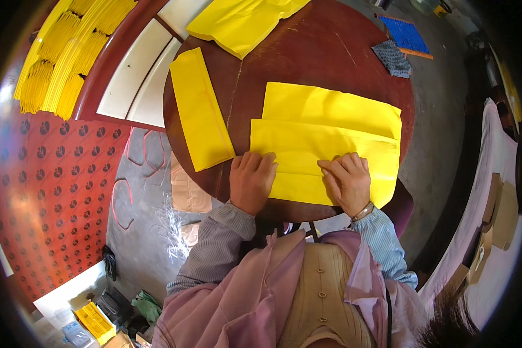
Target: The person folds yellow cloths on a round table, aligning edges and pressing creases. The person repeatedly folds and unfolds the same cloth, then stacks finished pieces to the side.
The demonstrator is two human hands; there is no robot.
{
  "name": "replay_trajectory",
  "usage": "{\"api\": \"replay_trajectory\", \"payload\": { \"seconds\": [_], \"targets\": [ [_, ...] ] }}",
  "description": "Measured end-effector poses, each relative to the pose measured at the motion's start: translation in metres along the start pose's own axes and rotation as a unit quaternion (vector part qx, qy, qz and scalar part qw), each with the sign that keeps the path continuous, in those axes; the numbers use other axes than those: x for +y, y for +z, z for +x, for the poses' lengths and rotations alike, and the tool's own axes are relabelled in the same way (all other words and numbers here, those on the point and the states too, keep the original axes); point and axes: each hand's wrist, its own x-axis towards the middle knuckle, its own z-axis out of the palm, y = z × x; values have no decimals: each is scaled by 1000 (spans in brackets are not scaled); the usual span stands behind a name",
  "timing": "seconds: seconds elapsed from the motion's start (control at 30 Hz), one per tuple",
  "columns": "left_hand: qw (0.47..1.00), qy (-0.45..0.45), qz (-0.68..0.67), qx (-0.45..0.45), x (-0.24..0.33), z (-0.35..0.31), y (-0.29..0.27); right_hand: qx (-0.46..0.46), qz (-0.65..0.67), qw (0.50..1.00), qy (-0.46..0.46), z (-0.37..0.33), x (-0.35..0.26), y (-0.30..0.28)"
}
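A large yellow sheet [325, 142], paper or thin cloth, lies partly folded on the round dark red table [307, 43]. Its folded flap crosses the middle, and a wider layer shows beyond it. My left hand [253, 181] grips the sheet's near left edge with fingers curled and thumb pressed in. On the near part of the flap, my right hand [349, 180] has its fingers bent and drawn together on the material. Left of my left hand lies a narrow folded yellow piece [200, 110], just beside my fingertips. Another yellow sheet [243, 23] rests at the far edge.
Stacks of folded yellow pieces [69, 55] stand at the far left, beside white drawer fronts [151, 64]. A red patterned panel [58, 191] is on the left. Blue and grey cloths [394, 57] lie at the far right. Opened cardboard boxes [496, 214] sit on the right.
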Motion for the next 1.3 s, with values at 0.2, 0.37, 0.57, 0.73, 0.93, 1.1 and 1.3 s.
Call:
{"api": "replay_trajectory", "payload": {
  "seconds": [0.2, 0.37, 0.57, 0.73, 0.93, 1.1, 1.3],
  "targets": [
    [1000, 3, 1, 15, -4, 0, 2, 31, 2, 999, 10, -3, -3, 2],
    [982, 138, -128, -25, -9, 13, 2, 19, -8, 1000, 6, -3, -5, 1],
    [980, 114, -121, -114, -18, 12, -6, 21, -22, 999, 18, -10, -2, -4],
    [987, 88, -94, -101, -18, 13, -11, 36, -20, 998, 40, -23, 7, -11],
    [988, 82, -90, -91, -11, 14, -15, 55, -15, 994, 88, -38, 22, -24],
    [990, 110, -41, -84, -8, 17, -11, 71, -9, 988, 135, -53, 33, -36],
    [988, 121, -14, -94, -6, 22, -9, 105, 5, 977, 183, -62, 51, -45]
  ]
}}
